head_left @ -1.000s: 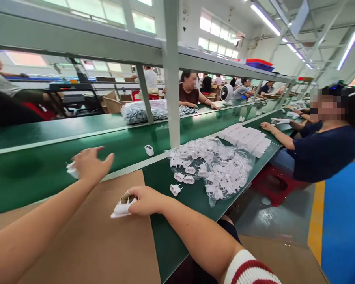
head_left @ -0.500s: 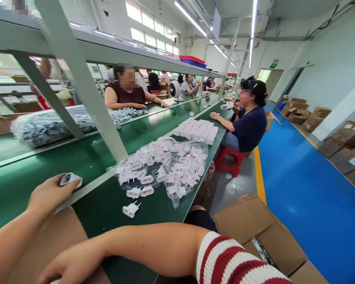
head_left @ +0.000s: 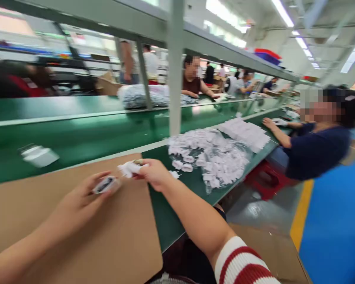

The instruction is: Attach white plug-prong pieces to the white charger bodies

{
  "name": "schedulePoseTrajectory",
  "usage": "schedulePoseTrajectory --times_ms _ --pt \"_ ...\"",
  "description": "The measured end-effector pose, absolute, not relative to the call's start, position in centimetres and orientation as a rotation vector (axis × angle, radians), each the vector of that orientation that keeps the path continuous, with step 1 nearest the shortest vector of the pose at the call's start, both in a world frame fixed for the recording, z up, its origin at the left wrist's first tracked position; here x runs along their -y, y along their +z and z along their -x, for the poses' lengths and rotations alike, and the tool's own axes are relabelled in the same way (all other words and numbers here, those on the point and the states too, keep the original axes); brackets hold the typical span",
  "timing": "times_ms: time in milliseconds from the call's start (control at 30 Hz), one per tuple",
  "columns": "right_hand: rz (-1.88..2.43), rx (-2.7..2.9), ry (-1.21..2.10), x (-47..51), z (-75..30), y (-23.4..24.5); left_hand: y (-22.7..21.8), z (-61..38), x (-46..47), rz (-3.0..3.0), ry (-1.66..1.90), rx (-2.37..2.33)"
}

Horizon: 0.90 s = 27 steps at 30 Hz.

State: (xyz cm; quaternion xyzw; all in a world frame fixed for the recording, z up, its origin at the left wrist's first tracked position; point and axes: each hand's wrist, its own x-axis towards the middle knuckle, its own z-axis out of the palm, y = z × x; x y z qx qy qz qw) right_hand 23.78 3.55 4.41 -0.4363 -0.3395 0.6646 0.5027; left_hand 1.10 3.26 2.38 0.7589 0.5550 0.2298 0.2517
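Note:
Over a brown cardboard sheet, my left hand is closed on a white plastic housing with a dark opening in its end. Just to its right, my right hand pinches a white plug piece, blurred by motion. The two held parts are close, with a small gap between them. A loose white plug piece lies behind my right wrist. Further right, many white two-pin plug pieces spread over a clear plastic bag on the green table.
A blurred white part lies on the green conveyor at left. Rows of white blocks stand beyond the pile. A shelf post rises behind the table. A co-worker sits at right. An open carton stands below.
The view has swung left. My right hand has come up from the lower left with a plug piece, beside my left hand. My left hand, still holding the housing, is now over the cardboard.

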Motion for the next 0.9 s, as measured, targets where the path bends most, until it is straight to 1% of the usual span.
schedulePoseTrajectory --times_ms 133,267,433,600,767,900 --pt "1.005 0.867 1.676 -4.2 -23.5 4.5 1.1 -1.7 -0.5 -1.992 0.733 -1.3" --pt "1.068 0.968 1.671 -3.5 -23.6 4.8 0.5 -1.9 -0.2 -1.817 0.874 -1.267" --pt "1.055 1.116 1.602 -2.7 -23.4 5.2 0.7 -1.5 -0.5 -1.867 0.823 -1.164" --pt "1.126 1.415 1.311 -2.4 -22.4 5.0 0.4 -1.3 -1.0 -1.89 0.858 -1.14" --pt "1.132 1.651 0.857 -1.4 -22.2 5.3 0.3 -1.1 -1.3 -1.944 0.87 -1.103" --pt "1.138 1.962 0.668 -0.7 -22.3 5.8 0.4 -1.1 -1.3 -1.94 0.911 -1.049"
